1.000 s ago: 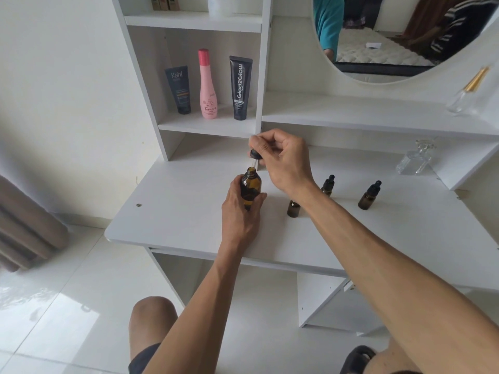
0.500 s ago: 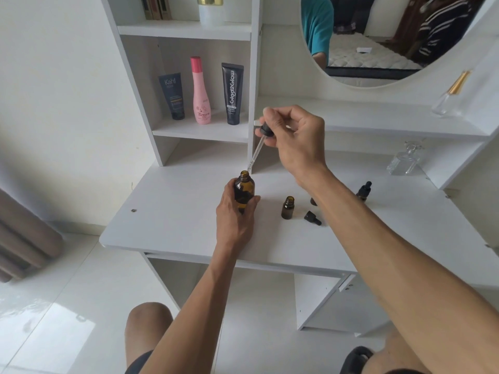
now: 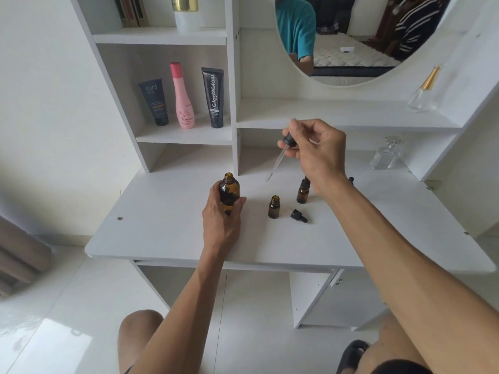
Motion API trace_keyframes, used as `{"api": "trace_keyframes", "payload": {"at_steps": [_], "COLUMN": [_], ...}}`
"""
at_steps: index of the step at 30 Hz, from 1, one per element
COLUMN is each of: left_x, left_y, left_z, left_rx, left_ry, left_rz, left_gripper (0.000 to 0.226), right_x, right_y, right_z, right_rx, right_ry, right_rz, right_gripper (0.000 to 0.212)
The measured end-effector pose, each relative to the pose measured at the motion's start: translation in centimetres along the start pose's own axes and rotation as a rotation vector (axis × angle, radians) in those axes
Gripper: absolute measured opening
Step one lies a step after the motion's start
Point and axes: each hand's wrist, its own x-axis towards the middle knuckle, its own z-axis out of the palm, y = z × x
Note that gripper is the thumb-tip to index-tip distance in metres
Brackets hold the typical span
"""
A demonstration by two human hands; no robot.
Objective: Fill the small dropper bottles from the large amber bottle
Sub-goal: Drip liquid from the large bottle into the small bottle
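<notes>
Left hand [image 3: 222, 222] grips large amber bottle [image 3: 229, 194] at body; right hand [image 3: 314, 153] pinches dropper [image 3: 280, 157] bulb. Glass pipette fragile, likely slippery.

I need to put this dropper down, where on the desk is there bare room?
Bare desktop lies left of the large amber bottle, and along the front edge. It is crowded right of it: open small bottle, loose cap, capped small bottle.

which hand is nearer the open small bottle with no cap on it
Left, narrowly. The left hand grips the large amber bottle on the desk just left of the open small bottle. The right hand holds the dropper raised above and behind it.
</notes>
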Motion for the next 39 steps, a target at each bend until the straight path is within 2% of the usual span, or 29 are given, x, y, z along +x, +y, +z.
{"api": "trace_keyframes", "payload": {"at_steps": [8, 33, 39], "left_x": [0.0, -0.1, -0.1], "left_y": [-0.1, 0.3, 0.2], "left_z": [0.1, 0.1, 0.1], "left_rx": [0.002, 0.007, 0.001], "left_ry": [0.004, 0.008, 0.0], "left_rz": [-0.01, -0.034, -0.032], "left_gripper": [0.049, 0.049, 0.049], "right_x": [-0.6, -1.3, -1.4], "right_y": [1.8, 3.5, 3.6], "right_z": [-2.2, -1.6, -1.3], "right_rx": [-0.042, -0.111, -0.146], "right_ry": [0.057, -0.005, -0.017], "right_rz": [0.04, 0.048, 0.045], "right_gripper": [0.021, 0.015, 0.024]}}
